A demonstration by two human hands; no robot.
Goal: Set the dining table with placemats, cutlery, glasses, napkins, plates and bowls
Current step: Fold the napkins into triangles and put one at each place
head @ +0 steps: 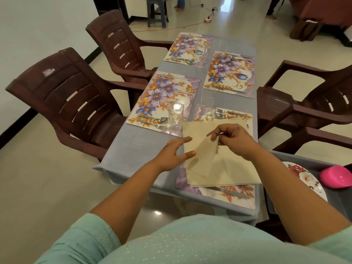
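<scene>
We take the near placemat [219, 193] as our landmark: it lies at the table's [137, 147] closest end, floral, mostly covered by a beige napkin [224, 168] spread flat on it. The right hand [234, 138] pinches one napkin corner between thumb and fingers and has it lifted and folded over toward the middle of the cloth. The left hand [171, 155] rests at the napkin's left edge, fingers fairly straight and spread, thumb tip on the cloth; it grips nothing that we can see. A knife [232, 193] lies on the placemat's near strip, just below the napkin. At the placemat's far edge sit a spoon and fork [219, 113], with a clear glass [206, 103] just beyond. Left of the landmark is a second placemat [163, 100] carrying cutlery and another glass [175, 117] at its near right corner. Farther up the table lie two more placemats [228, 73], each with cutlery. Right of the landmark, on a separate grey surface, we note a flowered plate [304, 180] and a pink bowl [336, 176] touching it. Brown plastic chairs [76, 96] stand on both sides of the table.
</scene>
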